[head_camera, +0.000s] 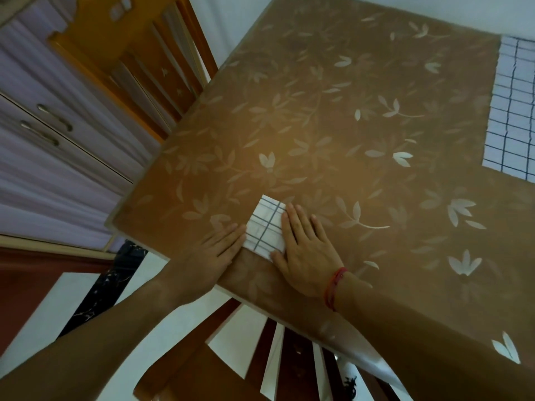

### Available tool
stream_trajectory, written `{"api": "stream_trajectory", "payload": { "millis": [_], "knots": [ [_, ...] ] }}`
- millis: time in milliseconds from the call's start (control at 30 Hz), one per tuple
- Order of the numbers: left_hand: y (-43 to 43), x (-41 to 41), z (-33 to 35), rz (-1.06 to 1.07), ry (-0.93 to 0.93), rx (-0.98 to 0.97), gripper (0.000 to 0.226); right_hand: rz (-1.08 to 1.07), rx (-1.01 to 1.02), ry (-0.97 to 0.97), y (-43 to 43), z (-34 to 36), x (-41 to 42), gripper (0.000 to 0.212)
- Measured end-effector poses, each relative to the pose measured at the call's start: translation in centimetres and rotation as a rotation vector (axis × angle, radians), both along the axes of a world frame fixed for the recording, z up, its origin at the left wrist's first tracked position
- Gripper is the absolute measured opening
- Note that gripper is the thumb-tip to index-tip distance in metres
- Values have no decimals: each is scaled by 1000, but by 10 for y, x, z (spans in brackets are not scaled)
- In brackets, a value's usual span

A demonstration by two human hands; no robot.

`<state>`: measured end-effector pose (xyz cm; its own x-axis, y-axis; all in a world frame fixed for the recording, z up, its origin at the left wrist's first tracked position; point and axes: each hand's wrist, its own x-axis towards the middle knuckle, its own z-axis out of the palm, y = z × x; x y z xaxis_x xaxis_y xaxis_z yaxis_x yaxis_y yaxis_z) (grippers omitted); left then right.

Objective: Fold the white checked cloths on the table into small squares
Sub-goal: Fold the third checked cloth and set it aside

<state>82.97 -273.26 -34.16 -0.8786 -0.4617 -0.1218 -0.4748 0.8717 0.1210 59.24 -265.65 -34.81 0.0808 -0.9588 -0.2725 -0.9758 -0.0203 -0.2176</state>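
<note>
We see one leaf-patterned desk (362, 82) bearing two white checked cloths, the larger cloth (512, 111) spread at its far right edge, the folded cloth (266, 227) near its front edge, pressed between our two flat, straight-fingered hands, left hand (214, 253) and right hand (307, 250).

Folded cloth (266, 227): white with dark grid lines, a small rectangle, lay flat by the worktop (333, 111) edge. Second cloth (512, 111): same check, lay spread flat at far right, partly out of view.
</note>
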Motion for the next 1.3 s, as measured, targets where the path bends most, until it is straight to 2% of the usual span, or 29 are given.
{"api": "stream_trajectory", "payload": {
  "millis": [100, 200, 300, 367, 433, 533, 600, 667, 733, 833, 1033, 1300],
  "knots": [
    [2, 4, 5, 3, -35, -23, 78, 28, 27, 18, 0, 2, -2, 84],
    [3, 4, 7, -23, -38, -44, 59, 40, 49, 37, -2, 7, -2, 85],
    [5, -4, 15, 143, 88, 217, 52, 26, 99, -20, -4, 15, -2, 85],
    [5, -16, 27, 317, 257, 375, 44, -33, 120, -178, -9, 23, -4, 81],
    [2, -34, 43, 477, 361, 441, 29, -183, 70, -450, -14, 37, -7, 71],
    [-12, -52, 49, 824, 448, 613, 22, -489, -125, -776, -11, 50, -8, 31],
    [-21, -60, 39, 1038, 599, 812, 19, -711, -114, -945, -3, 52, -7, 30],
    [-24, -66, 33, 1141, 724, 923, 16, -867, -50, -1148, 6, 52, -4, 26],
    [-23, -70, 33, 1184, 767, 973, 15, -997, -17, -1283, 10, 56, -1, 17],
    [-21, -73, 34, 1192, 790, 1017, 16, -1083, 45, -1387, 10, 64, 5, 20],
    [-19, -74, 35, 1185, 794, 1073, 16, -1150, 111, -1466, 0, 71, 5, 27],
    [-20, -75, 35, 1144, 787, 1083, 18, -1196, 127, -1543, -9, 77, 8, 25]
  ]
}}
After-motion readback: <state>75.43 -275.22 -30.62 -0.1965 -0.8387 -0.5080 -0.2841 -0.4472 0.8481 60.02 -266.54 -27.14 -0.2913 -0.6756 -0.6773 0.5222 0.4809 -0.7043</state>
